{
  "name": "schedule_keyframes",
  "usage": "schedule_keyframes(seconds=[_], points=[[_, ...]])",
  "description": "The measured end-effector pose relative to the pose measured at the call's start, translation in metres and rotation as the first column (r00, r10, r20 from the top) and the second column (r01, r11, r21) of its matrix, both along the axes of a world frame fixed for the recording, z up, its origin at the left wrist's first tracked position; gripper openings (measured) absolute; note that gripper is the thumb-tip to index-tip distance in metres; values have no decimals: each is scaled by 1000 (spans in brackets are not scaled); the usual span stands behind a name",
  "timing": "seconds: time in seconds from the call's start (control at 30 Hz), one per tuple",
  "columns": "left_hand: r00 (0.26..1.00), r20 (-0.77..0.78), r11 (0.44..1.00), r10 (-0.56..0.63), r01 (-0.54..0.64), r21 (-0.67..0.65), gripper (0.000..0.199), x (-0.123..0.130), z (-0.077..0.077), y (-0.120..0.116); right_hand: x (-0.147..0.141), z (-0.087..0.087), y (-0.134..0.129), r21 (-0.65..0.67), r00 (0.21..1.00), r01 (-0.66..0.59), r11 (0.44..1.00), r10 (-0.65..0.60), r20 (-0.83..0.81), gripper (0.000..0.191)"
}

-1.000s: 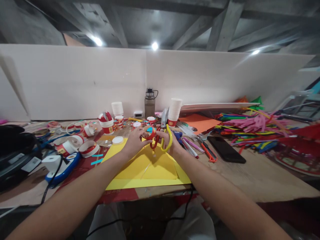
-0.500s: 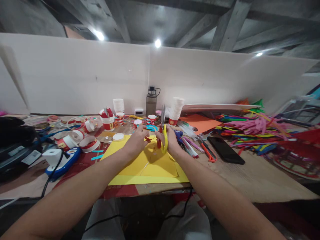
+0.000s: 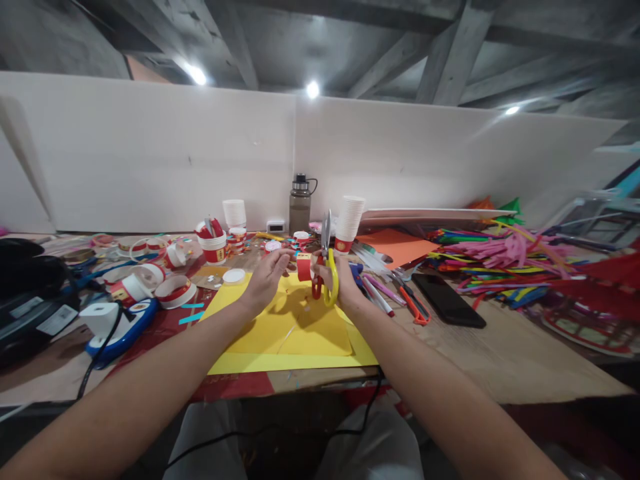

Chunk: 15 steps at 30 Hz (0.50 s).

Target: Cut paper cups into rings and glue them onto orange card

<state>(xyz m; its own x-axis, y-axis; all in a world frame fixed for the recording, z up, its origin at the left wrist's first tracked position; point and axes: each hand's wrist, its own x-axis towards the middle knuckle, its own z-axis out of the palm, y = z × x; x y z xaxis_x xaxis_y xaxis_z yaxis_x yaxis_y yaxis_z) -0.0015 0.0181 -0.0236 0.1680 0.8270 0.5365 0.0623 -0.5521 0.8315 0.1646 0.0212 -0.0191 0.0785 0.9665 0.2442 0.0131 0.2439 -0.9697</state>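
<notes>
My right hand [image 3: 341,275] is closed around a pair of scissors [image 3: 331,287] with yellow and red on the handles, blades pointing up. At its fingertips is a small red and white paper cup piece [image 3: 304,268], above a yellow sheet [image 3: 280,327]. My left hand [image 3: 270,275] is just left of this piece, fingers stretched out and slightly apart, with nothing visible in them. Behind the hands stand small red and white cups [image 3: 301,238]. A white round lid [image 3: 234,276] lies left of my left hand.
Cut cup rings [image 3: 175,291] and a blue-white power strip [image 3: 123,327] lie to the left. A dark bottle [image 3: 300,207] and stacked paper cups [image 3: 350,223] stand behind. Markers [image 3: 379,297], a black phone [image 3: 449,300] and colourful pipe cleaners [image 3: 515,250] lie to the right.
My left hand has moved slightly left, away from my right hand, and its fingers have straightened. The red and white cup piece now shows between the hands. The scissors stay in my right hand.
</notes>
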Motion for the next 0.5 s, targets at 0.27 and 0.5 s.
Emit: schedule_keyframes(seconds=[0.27,0.5], points=[[988,113,969,-104,126,-212,18,7,-10,3,-9,10,-18,-21,991,-116,993,117,68,37],[872,488,948,-43,189,-255,18,1,13,6,-7,10,-20,235,964,-148,961,87,252,33]])
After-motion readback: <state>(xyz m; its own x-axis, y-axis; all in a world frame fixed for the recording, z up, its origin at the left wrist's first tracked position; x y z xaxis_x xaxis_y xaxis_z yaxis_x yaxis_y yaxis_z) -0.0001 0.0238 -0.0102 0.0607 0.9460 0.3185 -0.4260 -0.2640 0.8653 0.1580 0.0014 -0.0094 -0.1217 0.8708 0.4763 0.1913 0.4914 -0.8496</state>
